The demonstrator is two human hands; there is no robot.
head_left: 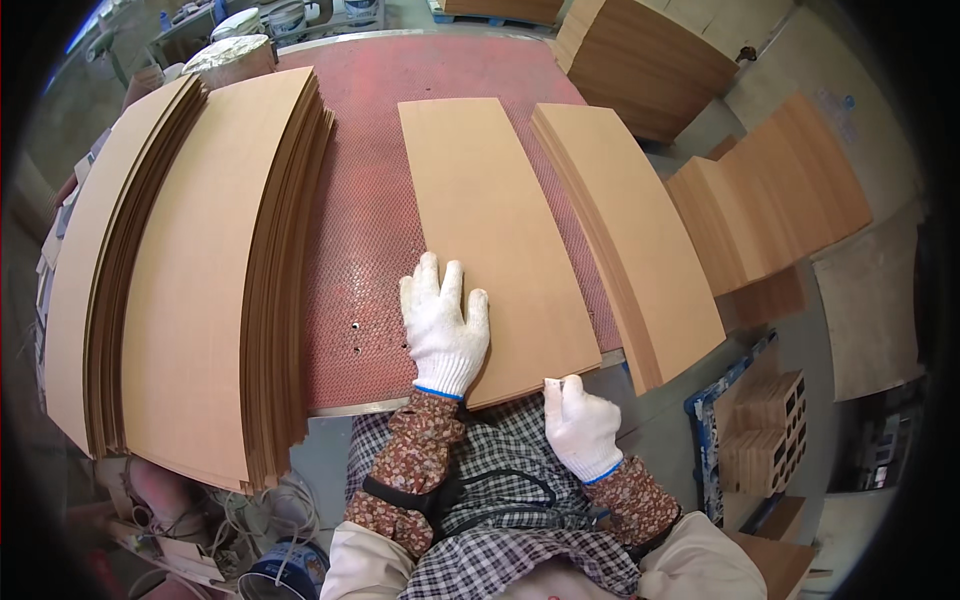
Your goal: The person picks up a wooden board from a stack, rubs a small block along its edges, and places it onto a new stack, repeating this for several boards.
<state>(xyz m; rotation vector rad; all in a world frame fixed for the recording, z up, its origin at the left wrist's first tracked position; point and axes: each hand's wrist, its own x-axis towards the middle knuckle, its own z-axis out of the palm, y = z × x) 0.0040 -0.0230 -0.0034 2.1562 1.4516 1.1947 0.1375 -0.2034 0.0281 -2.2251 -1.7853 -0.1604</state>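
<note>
A single thin tan board (490, 230) lies lengthwise on the red textured table (365, 200). My left hand (443, 322), in a white knit glove, rests flat with fingers spread on the board's near left part. My right hand (578, 425), also gloved, pinches the board's near edge where it overhangs the table. Floral sleeve covers wrap both forearms.
A tall stack of tan boards (200, 270) fills the table's left side. Another stack (640, 230) lies just right of the single board. More board piles (775, 200) stand on the floor at right, beside brick-like blocks (765, 430). Buckets and cables sit below left.
</note>
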